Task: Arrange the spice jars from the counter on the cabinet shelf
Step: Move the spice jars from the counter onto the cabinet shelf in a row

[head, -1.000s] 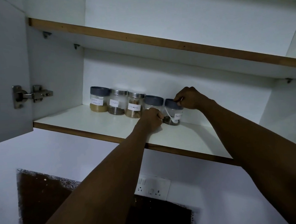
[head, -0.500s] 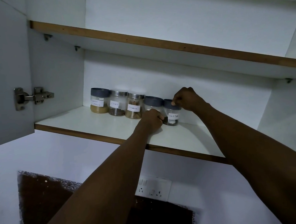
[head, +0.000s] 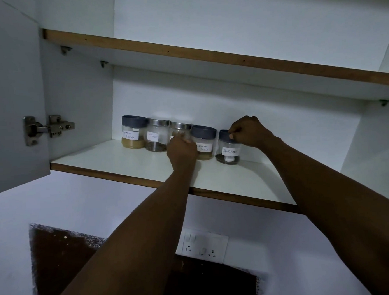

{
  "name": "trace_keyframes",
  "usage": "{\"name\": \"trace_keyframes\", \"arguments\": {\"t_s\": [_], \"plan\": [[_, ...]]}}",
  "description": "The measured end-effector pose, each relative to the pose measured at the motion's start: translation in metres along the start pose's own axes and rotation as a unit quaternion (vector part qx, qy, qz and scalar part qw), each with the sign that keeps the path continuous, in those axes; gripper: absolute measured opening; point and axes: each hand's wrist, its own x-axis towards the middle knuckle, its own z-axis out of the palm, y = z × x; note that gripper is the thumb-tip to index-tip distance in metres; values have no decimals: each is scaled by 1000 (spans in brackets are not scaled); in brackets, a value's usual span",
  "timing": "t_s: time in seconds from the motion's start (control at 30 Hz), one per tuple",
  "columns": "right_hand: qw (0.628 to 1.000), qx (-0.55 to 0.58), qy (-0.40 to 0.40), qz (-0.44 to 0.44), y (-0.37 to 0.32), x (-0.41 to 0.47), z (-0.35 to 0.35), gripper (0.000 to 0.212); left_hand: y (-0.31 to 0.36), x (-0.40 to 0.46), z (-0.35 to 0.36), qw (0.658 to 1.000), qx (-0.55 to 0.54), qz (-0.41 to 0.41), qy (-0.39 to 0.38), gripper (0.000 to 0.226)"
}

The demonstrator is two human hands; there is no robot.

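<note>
The left hand [head: 182, 150] hid most of the middle jar [head: 180, 128], so its grip was unclear. The right hand [head: 249, 131] pinched the pepper jar [head: 227, 150] lid on the shelf [head: 112, 160].

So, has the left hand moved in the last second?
Yes: left hand shifted left along the shelf, from the coriander jar to the third jar.

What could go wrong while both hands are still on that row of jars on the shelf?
1. The right hand pinches the Black Pepper jar only by its lid; a twist or lift could loosen the lid or tip the jar.
2. The left hand grips the third jar, wedged between the Cloves jar and the coriander jar; moving it could knock either neighbour.
</note>
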Motion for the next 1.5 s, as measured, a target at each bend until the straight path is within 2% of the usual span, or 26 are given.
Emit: {"name": "trace_keyframes", "arguments": {"t_s": [0.1, 0.2, 0.6, 1.1, 1.23, 1.37, 1.43, 1.5], "plan": [[1000, 6, 12, 0, 2, -2, 3, 27, -3, 3, 4, 999, 8, -49, -9, 36], [1000, 16, 24, -5, 4, -1, 5, 25, -3, 4, 6, 998, 11, -60, -19, 38], [997, 63, 36, 10, 0, 5, 12, 19, -7, 5, 7, 997, 25, -14, -73, 32], [996, 76, 44, 28, 2, 0, 13, 17, -8, 6, 8, 995, 41, -6, -90, 26], [997, 61, 51, 0, 1, -7, 15, 26, -5, 4, 6, 997, 34, -18, -68, 36], [994, 64, 89, 7, -1, -24, 15, 41, 0, -3, 0, 998, 26, -35, -37, 30], [992, 68, 109, 12, -1, -36, 16, 43, 5, -13, -5, 997, 55, -15, -61, 27], [990, 70, 123, 7, -5, -52, 14, 39, 12, -28, -12, 984, 112, 43, -130, 26]]}}
